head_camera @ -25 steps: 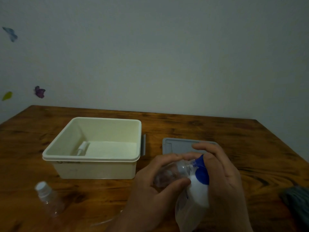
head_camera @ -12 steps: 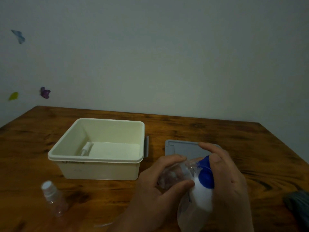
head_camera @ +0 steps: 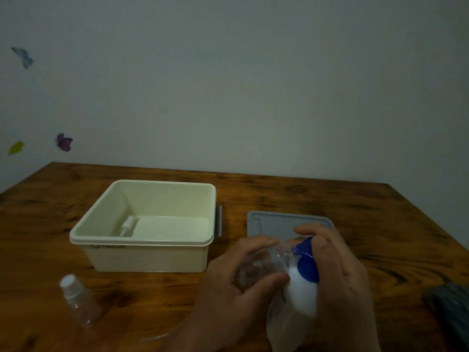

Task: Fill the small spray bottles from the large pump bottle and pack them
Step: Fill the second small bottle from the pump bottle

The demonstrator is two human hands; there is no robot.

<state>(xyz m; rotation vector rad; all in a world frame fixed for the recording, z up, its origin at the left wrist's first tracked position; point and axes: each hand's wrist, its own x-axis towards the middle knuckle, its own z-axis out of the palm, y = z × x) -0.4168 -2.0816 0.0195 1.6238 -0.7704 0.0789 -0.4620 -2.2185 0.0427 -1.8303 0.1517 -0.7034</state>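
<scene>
Near left on the table (head_camera: 253, 194), one small bottle (head_camera: 80, 304) stands capped and looks empty; another (head_camera: 127, 226) lies in the cream box (head_camera: 142, 243); packing seems barely begun. The left hand (head_camera: 228, 295) is clamped on a clear small bottle (head_camera: 261, 266), tilted to the blue spout (head_camera: 305, 262); the right hand (head_camera: 342, 280) grips the white pump bottle (head_camera: 302, 293); beyond, the grey lid (head_camera: 274, 222) lies off.
</scene>
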